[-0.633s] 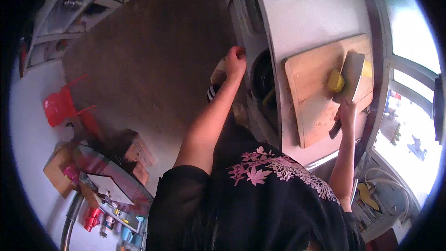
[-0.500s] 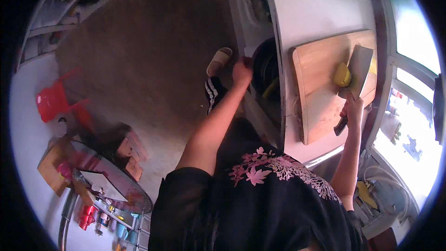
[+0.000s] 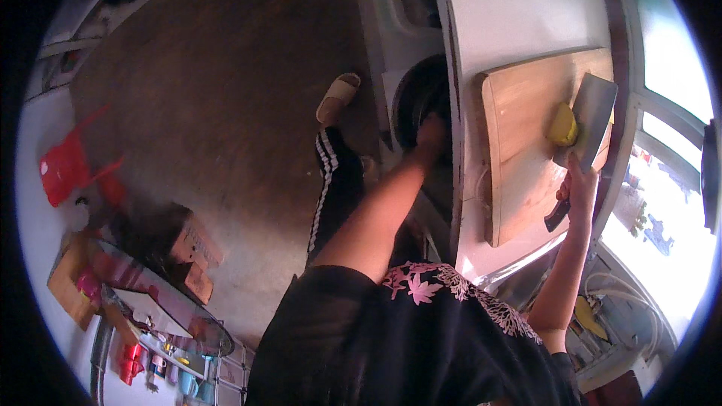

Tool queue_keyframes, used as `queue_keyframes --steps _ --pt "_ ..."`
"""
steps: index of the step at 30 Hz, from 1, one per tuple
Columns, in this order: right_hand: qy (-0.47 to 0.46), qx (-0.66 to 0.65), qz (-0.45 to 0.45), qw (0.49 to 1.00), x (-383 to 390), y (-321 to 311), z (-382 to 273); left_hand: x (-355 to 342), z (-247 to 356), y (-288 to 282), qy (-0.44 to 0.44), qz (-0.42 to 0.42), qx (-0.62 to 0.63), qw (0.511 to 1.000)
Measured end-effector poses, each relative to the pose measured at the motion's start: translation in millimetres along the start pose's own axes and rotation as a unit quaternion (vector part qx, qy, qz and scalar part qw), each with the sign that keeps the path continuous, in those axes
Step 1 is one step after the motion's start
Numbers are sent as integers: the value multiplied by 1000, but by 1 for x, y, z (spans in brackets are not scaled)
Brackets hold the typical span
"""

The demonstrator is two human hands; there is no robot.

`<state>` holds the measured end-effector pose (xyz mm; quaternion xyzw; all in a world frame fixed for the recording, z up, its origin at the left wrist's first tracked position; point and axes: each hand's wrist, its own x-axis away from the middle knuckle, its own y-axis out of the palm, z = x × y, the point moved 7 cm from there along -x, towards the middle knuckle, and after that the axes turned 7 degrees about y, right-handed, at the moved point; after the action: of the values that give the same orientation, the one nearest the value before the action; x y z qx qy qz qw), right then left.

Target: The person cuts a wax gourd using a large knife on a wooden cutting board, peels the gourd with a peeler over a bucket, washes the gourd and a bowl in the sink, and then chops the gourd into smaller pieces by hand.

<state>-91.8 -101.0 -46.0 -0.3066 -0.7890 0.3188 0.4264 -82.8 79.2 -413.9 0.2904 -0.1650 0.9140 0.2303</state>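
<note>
Right hand clenched on cleaver, blade beside yellow piece on cutting board. Left hand in dark opening below table; fingers hidden, cannot tell.

We see the right hand gripping a cleaver over a yellow piece on the wooden cutting board. The left hand reaches into a dark round opening below the counter.

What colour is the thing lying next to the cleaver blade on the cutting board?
Yellow food piece, seen in the head view.
</note>
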Motion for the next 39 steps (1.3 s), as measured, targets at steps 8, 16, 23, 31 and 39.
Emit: queue_keyframes --steps 8,16,23,31,39 --pt "15 -8 10 1000 6 5 -10 -43 -51 38 -28 -75 -20 997" --pt "19 -28 19 999 2 -5 2 3 -34 54 139 -195 -60 969" --pt "28 -6 14 1000 1 -2 2 33 -35 68 118 -197 95 969" --pt "25 -8 17 1000 2 -3 2 35 -18 24 172 -69 50 981" --pt "22 -27 11 999 -9 -8 17 66 7 -77 169 -32 -114 978"
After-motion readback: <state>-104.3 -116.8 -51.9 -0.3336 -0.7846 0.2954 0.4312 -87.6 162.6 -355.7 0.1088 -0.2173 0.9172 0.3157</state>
